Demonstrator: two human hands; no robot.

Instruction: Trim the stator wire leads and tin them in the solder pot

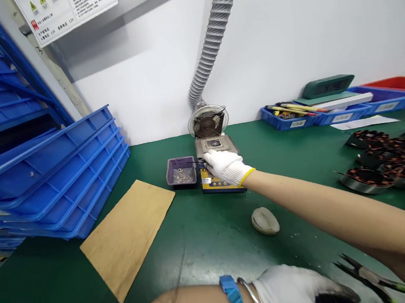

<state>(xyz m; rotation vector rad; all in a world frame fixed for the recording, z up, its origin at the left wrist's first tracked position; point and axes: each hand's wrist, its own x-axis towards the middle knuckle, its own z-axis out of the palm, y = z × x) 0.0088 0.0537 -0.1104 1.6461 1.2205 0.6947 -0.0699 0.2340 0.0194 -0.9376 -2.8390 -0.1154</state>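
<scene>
White knit glove, yellow cuff, and it's the right hand [225,165] out in the middle, arm stretched across the green tabletop [198,248]. The fingers are curled in, and they appear to be gripping a thin dark tool [193,162], whose tip pokes out leftward by the rim of a purple box [169,172] with small metal bits at the bottom. That glove sits over the front of a heater-like unit [224,186] with a yellow control panel, just short of its flat metal plate [204,147]. Behind the plate stands a round guard [209,124], a ridged grey hose [212,39] rising from it.

Down at the bottom edge, here's the left hand [289,289], gloved too, blue band [234,295] on the wrist. There's a dark object [330,302] at its fingers, cut off by the frame; whether they're closed around it, nobody can tell from here. Pliers [369,274] lie just to its right, jaws parted, and a pale round pad [265,221] rests between the two arms. Over on the far right, copper-wound rings [367,182] cluster together; on the left, a brown cardboard sheet [130,236] lies beside stacked blue crates [64,180].
</scene>
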